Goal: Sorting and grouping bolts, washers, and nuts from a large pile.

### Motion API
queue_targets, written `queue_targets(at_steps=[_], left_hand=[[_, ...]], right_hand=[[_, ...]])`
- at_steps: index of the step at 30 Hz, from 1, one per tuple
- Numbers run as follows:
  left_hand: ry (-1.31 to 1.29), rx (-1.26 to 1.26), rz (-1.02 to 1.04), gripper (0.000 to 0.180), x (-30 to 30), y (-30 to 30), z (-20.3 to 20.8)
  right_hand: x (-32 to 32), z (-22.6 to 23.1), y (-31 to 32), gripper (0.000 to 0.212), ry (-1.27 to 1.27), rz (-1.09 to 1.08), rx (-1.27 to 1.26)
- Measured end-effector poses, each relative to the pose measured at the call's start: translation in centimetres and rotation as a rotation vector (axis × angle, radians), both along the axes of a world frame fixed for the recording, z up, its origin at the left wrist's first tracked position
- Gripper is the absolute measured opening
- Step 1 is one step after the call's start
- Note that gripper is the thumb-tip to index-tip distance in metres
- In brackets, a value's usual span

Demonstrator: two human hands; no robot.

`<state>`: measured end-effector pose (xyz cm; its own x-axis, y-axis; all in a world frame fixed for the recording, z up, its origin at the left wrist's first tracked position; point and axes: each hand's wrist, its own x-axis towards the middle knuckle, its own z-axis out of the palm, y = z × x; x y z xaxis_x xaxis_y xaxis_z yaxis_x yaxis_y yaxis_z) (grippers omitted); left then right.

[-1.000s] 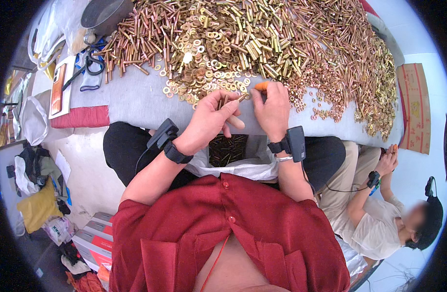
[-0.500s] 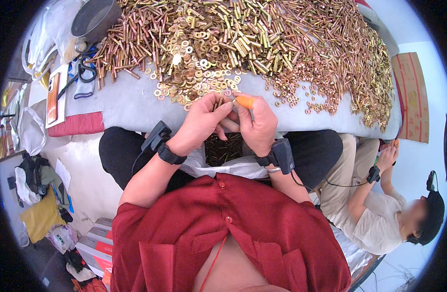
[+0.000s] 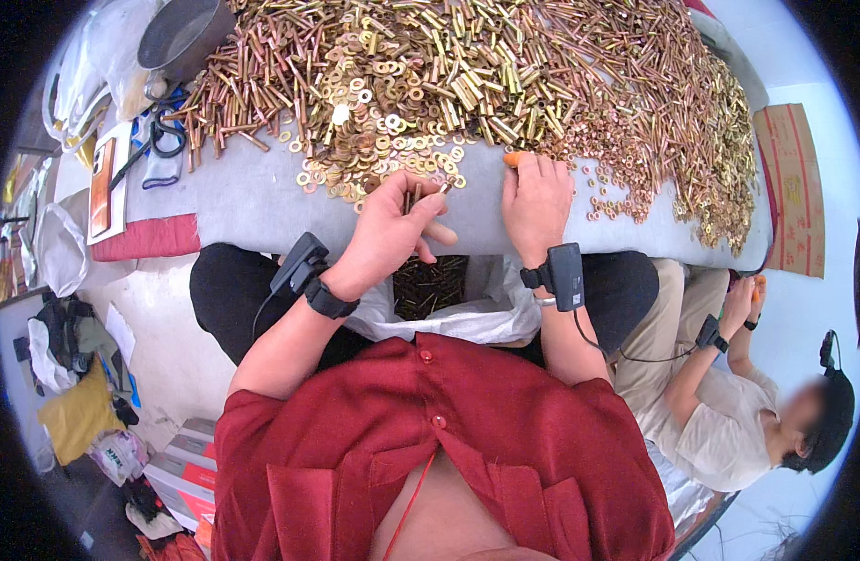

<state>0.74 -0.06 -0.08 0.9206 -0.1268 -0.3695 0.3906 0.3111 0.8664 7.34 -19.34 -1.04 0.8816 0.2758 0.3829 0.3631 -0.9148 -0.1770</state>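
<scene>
My left hand (image 3: pixel 400 213) is closed around a few slim, brass-coloured metal rods that look like bolts (image 3: pixel 411 197); a small pale tip sticks out by its thumb. It hovers just off the near edge of a heap of flat washers (image 3: pixel 392 150). Back upward, my right hand (image 3: pixel 539 198) rests at the table's middle, beside a scatter of small copper-coloured nuts or rings (image 3: pixel 617 192). Its fingers are bent and pressed together, tips mostly hidden, so anything in them is out of sight. An orange finger cover (image 3: pixel 514 159) shows at its far left side.
Large heaps of metal tubes and rods (image 3: pixel 505 75) cover the grey table (image 3: pixel 252 192). Below my hands, a white sack (image 3: pixel 491 318) holds dark metal pieces. Scissors (image 3: pixel 166 140), a phone (image 3: pixel 102 187) and a metal pan (image 3: pixel 182 37) lie left. A co-worker (image 3: pixel 729 411) sits at right.
My right hand has left my left hand and moved right and a little away, to the edge of the small rings. My left hand stays nearly in place, still holding the bolts.
</scene>
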Motion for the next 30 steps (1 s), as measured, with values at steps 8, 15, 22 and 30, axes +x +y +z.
queue_targets(at_steps=[8, 15, 22, 30], left_hand=[[-0.019, 0.095, 0.016, 0.019, -0.1, -0.3, -0.3], [-0.07, 0.119, 0.036, 0.013, -0.5, -0.9, -0.5], [-0.212, 0.293, 0.058, 0.012, -0.5, -0.9, -0.6], [-0.121, 0.142, -0.01, 0.013, -0.2, -0.3, -0.2]], right_hand=[[-2.5, 1.8, 2.4, 0.013, 0.398, 0.207, 0.788], [-3.5, 0.8, 3.0, 0.014, 0.481, 0.254, 0.934], [-3.3, 1.9, 2.9, 0.014, 0.443, 0.26, 0.813], [-3.0, 2.8, 2.9, 0.013, 0.336, 0.376, 0.751]])
